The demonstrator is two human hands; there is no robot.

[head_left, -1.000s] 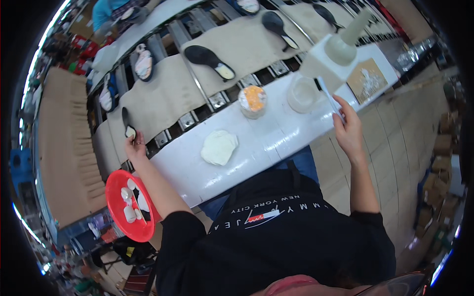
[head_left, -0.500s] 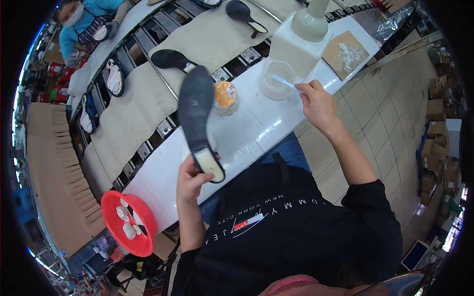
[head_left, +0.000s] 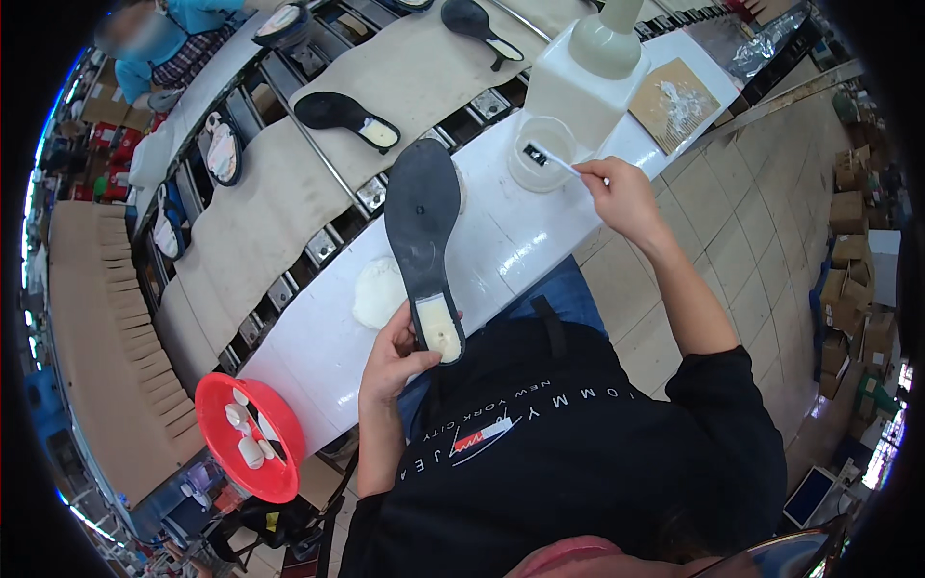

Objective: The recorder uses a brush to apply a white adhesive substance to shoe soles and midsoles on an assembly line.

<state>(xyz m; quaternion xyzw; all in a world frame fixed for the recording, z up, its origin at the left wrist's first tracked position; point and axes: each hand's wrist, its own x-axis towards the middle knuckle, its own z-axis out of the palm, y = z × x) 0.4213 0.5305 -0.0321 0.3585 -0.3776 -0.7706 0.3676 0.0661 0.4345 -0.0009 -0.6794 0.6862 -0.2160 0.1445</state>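
My left hand (head_left: 387,361) grips a black shoe sole (head_left: 422,207) by its heel end, with the thumb on the pale heel patch. The sole stands tilted over the white table (head_left: 511,241), its toe part pointing away from me. Between the fingertips of my right hand (head_left: 624,202) is the white handle of a small brush (head_left: 557,162). Its head, with dark bristles turned up, lies over a clear round tub (head_left: 525,180). Just left of the sole, a round white patch (head_left: 374,297) lies on the table. Part of a jar is hidden behind the sole.
Beyond the table runs a conveyor belt (head_left: 251,197) carrying more black soles (head_left: 337,112). A red basin (head_left: 297,438) with white pieces stands at the near left. Right of the tub are a white square container (head_left: 578,91) and a smeared cardboard piece (head_left: 660,135). A co-worker (head_left: 183,43) stands across the belt.
The sole in my left hand has moved right and slightly nearer, uncovering the white patch and covering the orange-topped jar. The brush in my right hand has turned, bristles now showing.
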